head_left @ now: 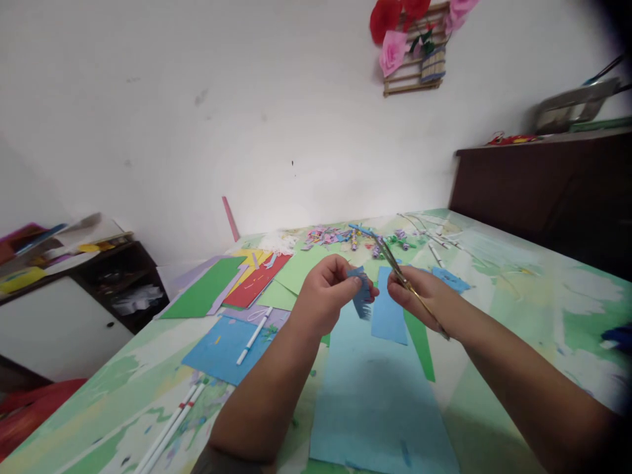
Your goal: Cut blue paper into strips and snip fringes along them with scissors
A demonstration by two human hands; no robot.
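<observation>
Left hand (323, 296), thumb and fingers pinched on fringed blue strip (363, 297), held above far end of light-blue sheet (378, 401). Strip's long axis slopes downward, cut teeth showing at lower end. Right hand (433, 291), just right, fingers closed on scissors (409, 286): long axis diagonal, grey end far-left, golden end near-right, toward wrist.
</observation>
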